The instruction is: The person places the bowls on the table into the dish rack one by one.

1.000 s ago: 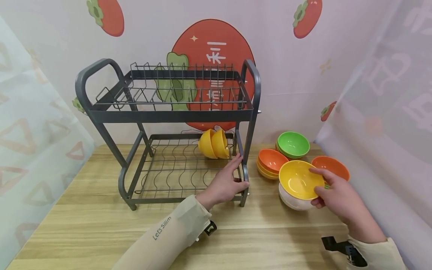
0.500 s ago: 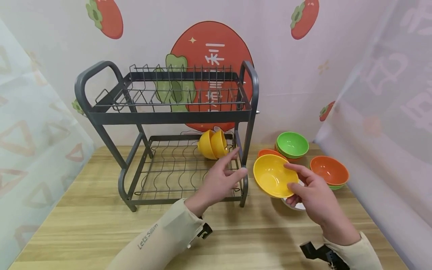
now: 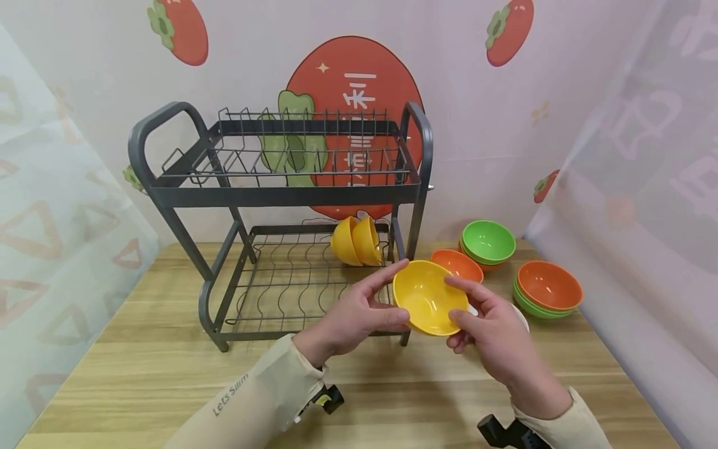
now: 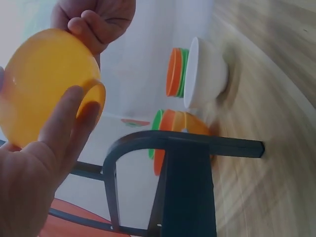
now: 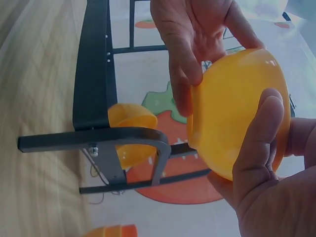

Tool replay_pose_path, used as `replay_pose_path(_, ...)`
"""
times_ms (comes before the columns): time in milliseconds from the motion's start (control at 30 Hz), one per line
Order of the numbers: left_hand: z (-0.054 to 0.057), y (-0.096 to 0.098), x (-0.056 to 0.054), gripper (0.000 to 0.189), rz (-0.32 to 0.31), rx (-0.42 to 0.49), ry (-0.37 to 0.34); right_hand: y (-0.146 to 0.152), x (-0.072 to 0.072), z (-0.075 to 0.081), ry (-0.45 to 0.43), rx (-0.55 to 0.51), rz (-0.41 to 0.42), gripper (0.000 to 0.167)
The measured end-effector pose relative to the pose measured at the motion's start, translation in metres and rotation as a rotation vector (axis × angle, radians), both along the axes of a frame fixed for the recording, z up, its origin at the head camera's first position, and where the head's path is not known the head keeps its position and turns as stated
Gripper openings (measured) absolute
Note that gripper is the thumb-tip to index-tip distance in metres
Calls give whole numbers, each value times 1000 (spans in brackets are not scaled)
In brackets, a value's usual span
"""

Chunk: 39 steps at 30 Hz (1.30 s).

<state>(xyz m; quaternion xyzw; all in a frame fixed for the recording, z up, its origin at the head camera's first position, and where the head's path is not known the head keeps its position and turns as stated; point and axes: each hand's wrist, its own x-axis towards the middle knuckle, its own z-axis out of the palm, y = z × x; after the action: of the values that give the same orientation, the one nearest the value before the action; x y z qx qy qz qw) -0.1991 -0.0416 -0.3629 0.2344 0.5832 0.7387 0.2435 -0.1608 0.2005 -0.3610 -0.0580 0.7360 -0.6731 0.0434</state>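
A yellow bowl is held up between both hands in front of the rack's right side, its inside facing the head camera. My right hand grips its right rim, thumb inside and fingers behind. From the other side my left hand holds the left rim between thumb and fingers. In the left wrist view, left fingers lie against the foot of the bowl. Two more yellow bowls stand tilted on their sides on the lower tier of the dark dish rack, at its right end.
Right of the rack stand an orange bowl on a stack, a green bowl on another, and an orange bowl over green ones. A white bowl is mostly hidden behind my right hand in the head view. All stand on a wooden table.
My right hand has carried the yellow bowl leftward from above the white bowl. My left hand has left the rack's right post and taken hold of the bowl's left side.
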Motion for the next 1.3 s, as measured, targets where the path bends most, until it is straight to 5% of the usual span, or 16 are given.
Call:
replay_pose_path(267,4,-13,-1,76,22,-47,9,-8,-2,-4,30,8,28,44)
replay_pose_path(400,14,-33,-5,74,91,-141,26,-15,-8,-7,116,96,-15,42)
replay_pose_path(600,34,-74,-8,74,250,-345,69,-28,-28,-19,180,263,-8,63)
replay_pose_path(833,50,-105,-15,76,366,-723,210,-47,-47,-30,181,390,-35,73)
replay_pose_path(1000,53,-113,-22,77,409,-892,306,-51,-51,-33,211,445,-86,72)
replay_pose_path(1300,53,-113,-39,79,518,-1068,431,-53,-52,-34,223,463,-89,72)
